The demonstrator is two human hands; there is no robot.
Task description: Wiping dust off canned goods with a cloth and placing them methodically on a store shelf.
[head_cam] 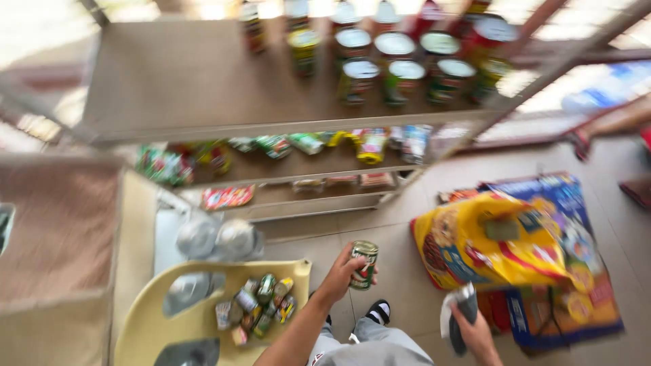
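My left hand (pixel 337 274) is shut on a small green and red tin can (pixel 364 265), held upright above the tiled floor. My right hand (pixel 475 332) grips a crumpled grey and white cloth (pixel 459 305) lower at the right. Below the left hand, a pale yellow plastic chair (pixel 152 318) carries a pile of several small cans (pixel 256 308) on its seat. A metal shelf rack (pixel 203 125) stands ahead, with several cans (pixel 400 64) lined up at the right of its top shelf. The whole view is blurred by motion.
The rack's lower shelves hold several packets (pixel 305 146). A big yellow sack (pixel 488 240) lies on a blue one (pixel 563 271) on the floor at right. Another person's foot (pixel 610 125) shows at far right. A brown surface (pixel 54 224) fills the left.
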